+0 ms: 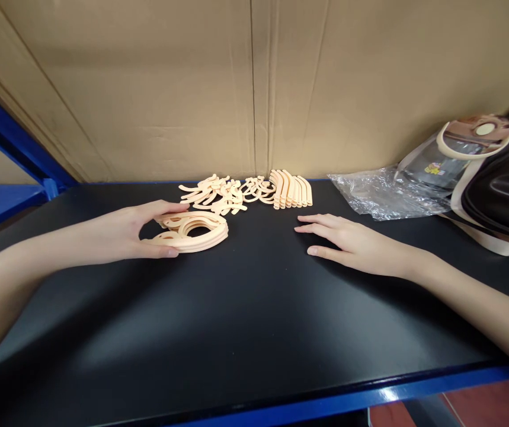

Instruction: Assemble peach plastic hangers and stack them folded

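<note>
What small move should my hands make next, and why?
I'd probably reach the right hand toward the curved bars: it holds nothing and its fingertips are just short of them, while the left hand has its thumb and fingers around the ringed stack.

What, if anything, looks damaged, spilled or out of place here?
Nothing looks spilled or damaged, but the loose curved pieces at the back lie jumbled, unlike the neat row to their right, and crumpled plastic looks stray on the right.
</note>
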A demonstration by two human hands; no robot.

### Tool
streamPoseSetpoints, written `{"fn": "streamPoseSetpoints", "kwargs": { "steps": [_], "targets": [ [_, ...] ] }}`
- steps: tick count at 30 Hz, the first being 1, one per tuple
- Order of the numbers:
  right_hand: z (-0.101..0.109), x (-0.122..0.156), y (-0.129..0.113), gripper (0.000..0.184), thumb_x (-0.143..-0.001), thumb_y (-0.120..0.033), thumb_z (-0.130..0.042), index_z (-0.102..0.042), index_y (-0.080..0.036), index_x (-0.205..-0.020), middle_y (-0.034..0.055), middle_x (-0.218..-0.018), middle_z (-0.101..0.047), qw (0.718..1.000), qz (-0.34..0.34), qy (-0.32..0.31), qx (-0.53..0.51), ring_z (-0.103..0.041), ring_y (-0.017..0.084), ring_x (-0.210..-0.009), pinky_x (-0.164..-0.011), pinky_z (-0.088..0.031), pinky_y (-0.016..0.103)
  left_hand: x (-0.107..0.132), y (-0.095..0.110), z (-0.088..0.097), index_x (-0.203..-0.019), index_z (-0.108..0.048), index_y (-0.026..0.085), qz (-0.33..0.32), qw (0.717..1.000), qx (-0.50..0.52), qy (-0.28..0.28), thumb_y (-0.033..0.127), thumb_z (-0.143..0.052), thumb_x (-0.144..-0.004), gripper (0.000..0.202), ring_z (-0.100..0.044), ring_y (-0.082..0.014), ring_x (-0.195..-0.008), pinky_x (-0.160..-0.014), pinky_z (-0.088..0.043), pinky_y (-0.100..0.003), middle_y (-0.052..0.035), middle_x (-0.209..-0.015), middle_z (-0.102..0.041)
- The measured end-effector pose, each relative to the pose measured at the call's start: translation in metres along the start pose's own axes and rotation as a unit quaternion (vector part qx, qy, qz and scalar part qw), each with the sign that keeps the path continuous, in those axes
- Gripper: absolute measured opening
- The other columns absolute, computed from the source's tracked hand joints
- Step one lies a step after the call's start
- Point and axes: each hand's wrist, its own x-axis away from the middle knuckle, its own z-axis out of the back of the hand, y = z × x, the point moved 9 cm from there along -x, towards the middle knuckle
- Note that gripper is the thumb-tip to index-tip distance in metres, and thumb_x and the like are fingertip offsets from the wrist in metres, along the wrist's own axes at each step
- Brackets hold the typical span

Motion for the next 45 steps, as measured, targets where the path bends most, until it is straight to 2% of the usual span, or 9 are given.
{"fn": "streamPoseSetpoints", "kwargs": {
  "steps": [5, 10, 18, 21, 27, 33, 37, 45],
  "targets": [
    [0.0, -0.001, -0.001, 0.056, -0.097, -0.058, -0.038, -0.05, -0.025, -0.141, 0.0063, -0.153, -0.041, 1.0, 0.005, 0.003, 0.001, -0.037, 0.028, -0.141, -0.118, -0.028, 0.051, 0.0, 0.001, 0.001, -0.139, -0.046, 0.029, -0.016, 1.0, -0.009, 0.001, 0.073, -0.058, -0.069, 0.084, -0.053, -0.0294, -0.124, -0.108, -0.038, -0.037, -0.001, -0.141, -0.054],
    [0.0, -0.001, -0.001, 0.057, -0.097, -0.058, -0.037, -0.049, -0.025, -0.142, 0.0067, -0.154, -0.041, 1.0, 0.003, 0.0, 0.002, -0.037, 0.028, -0.141, -0.117, -0.029, 0.052, -0.001, 0.003, 0.0, -0.139, -0.047, 0.025, -0.028, 1.0, -0.009, 0.001, 0.072, -0.058, -0.07, 0.085, -0.052, -0.0299, -0.125, -0.108, -0.037, -0.036, -0.0035, -0.141, -0.054],
    [0.001, 0.0, -0.002, 0.055, -0.097, -0.057, -0.039, -0.05, -0.026, -0.141, 0.0069, -0.153, -0.042, 1.0, 0.007, 0.008, -0.006, -0.038, 0.029, -0.141, -0.117, -0.029, 0.053, -0.002, 0.005, 0.001, -0.139, -0.048, 0.025, -0.032, 0.999, -0.006, 0.005, 0.071, -0.058, -0.069, 0.084, -0.052, -0.0304, -0.124, -0.108, -0.037, -0.036, -0.0038, -0.141, -0.054],
    [0.0, 0.0, -0.001, 0.056, -0.097, -0.057, -0.037, -0.05, -0.025, -0.142, 0.0068, -0.153, -0.041, 1.0, 0.006, 0.002, 0.001, -0.038, 0.028, -0.141, -0.117, -0.03, 0.052, 0.0, 0.002, 0.0, -0.141, -0.045, 0.027, -0.01, 1.0, -0.006, 0.0, 0.071, -0.059, -0.068, 0.087, -0.054, -0.0305, -0.123, -0.11, -0.036, -0.038, -0.0028, -0.141, -0.053],
    [0.0, 0.0, 0.0, 0.055, -0.097, -0.057, -0.039, -0.049, -0.026, -0.142, 0.0058, -0.153, -0.041, 1.0, 0.009, 0.006, 0.0, -0.038, 0.028, -0.14, -0.117, -0.029, 0.051, 0.001, -0.018, -0.003, -0.152, -0.025, 0.03, 0.055, 0.998, -0.024, -0.028, 0.069, -0.06, -0.064, 0.102, -0.053, -0.0321, -0.126, -0.111, -0.035, -0.043, -0.0027, -0.15, -0.044],
    [0.0, 0.001, 0.0, 0.054, -0.097, -0.056, -0.039, -0.049, -0.027, -0.142, 0.0059, -0.153, -0.041, 1.0, 0.012, 0.009, -0.001, -0.039, 0.029, -0.14, -0.116, -0.03, 0.053, -0.001, -0.024, 0.001, -0.151, -0.029, 0.029, 0.056, 0.997, -0.052, -0.021, 0.071, -0.059, -0.064, 0.1, -0.054, -0.0336, -0.126, -0.108, -0.039, -0.042, -0.003, -0.148, -0.048],
    [-0.001, 0.0, -0.001, 0.056, -0.098, -0.057, -0.037, -0.047, -0.027, -0.143, 0.0058, -0.154, -0.041, 1.0, 0.01, 0.003, 0.01, -0.038, 0.028, -0.141, -0.117, -0.029, 0.052, -0.001, -0.028, -0.001, -0.151, -0.027, 0.033, 0.05, 0.997, -0.051, -0.024, 0.07, -0.06, -0.065, 0.099, -0.051, -0.0321, -0.129, -0.11, -0.036, -0.042, -0.0004, -0.151, -0.044],
    [-0.001, 0.001, 0.0, 0.056, -0.097, -0.057, -0.037, -0.049, -0.025, -0.142, 0.0061, -0.154, -0.041, 1.0, 0.009, 0.003, 0.007, -0.037, 0.028, -0.141, -0.117, -0.029, 0.051, 0.0, -0.026, 0.001, -0.152, -0.027, 0.029, 0.045, 0.998, -0.039, -0.02, 0.07, -0.061, -0.064, 0.103, -0.052, -0.0314, -0.129, -0.108, -0.039, -0.039, -0.002, -0.149, -0.046]
  ]
}}
